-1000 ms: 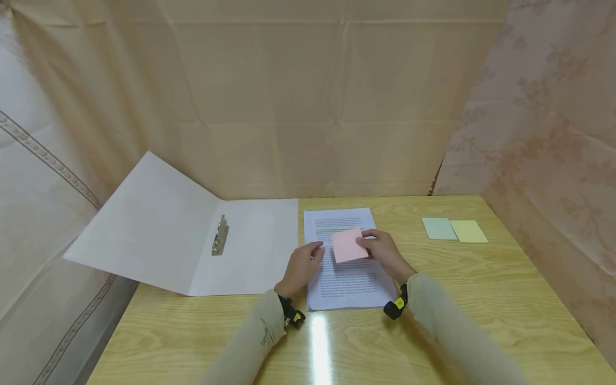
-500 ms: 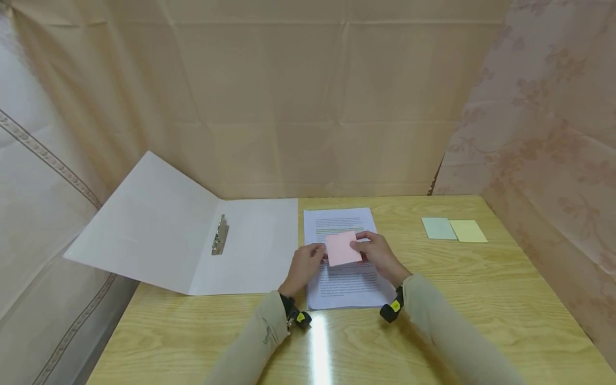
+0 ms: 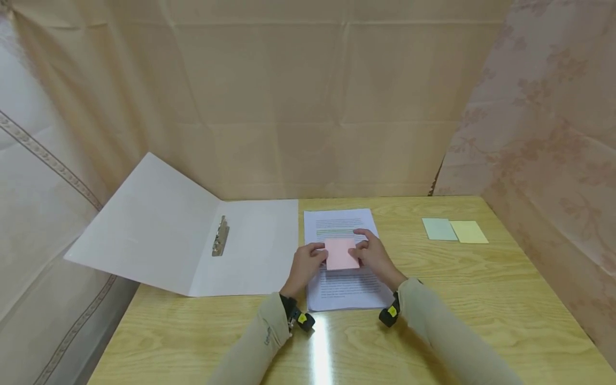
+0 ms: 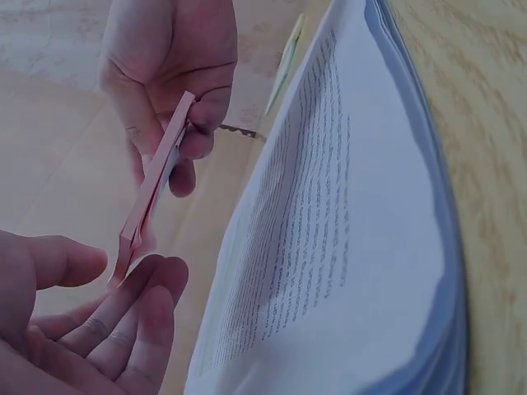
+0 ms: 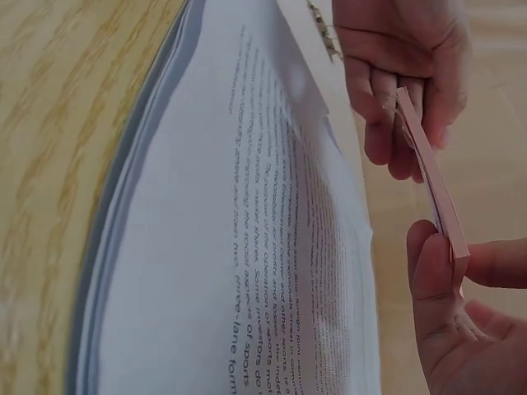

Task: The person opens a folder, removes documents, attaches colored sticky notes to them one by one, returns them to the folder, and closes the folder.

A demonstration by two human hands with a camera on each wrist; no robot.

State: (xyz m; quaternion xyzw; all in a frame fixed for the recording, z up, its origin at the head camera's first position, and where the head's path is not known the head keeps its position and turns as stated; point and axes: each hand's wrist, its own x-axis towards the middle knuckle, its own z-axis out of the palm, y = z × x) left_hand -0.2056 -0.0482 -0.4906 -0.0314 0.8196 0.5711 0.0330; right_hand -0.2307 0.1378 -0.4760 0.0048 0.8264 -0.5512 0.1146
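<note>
A pink sticky note pad (image 3: 341,254) is held between both hands above a stack of printed sheets (image 3: 353,297). At its left edge, my left hand (image 3: 304,267) has the thumb on the near face and fingers behind. My right hand (image 3: 378,262) pinches the opposite edge between thumb and curled fingers, with the index finger raised in the head view. Seen edge-on in the left wrist view, the pink pad (image 4: 156,177) shows slightly separated layers at its back. The right wrist view shows the right thumb and fingers (image 5: 432,267) gripping its lower end.
An open white folder (image 3: 250,251) with a metal clip (image 3: 220,236) lies left of the sheets, its cover tilted up. Pale green (image 3: 439,229) and yellow (image 3: 469,231) sticky notes lie at the right of the wooden table (image 3: 443,299). A beige cloth (image 3: 308,107) hangs behind.
The pink pad has moved slightly left and down and been turned square to me. My left hand has come to its left edge, and my right index finger has lifted away.
</note>
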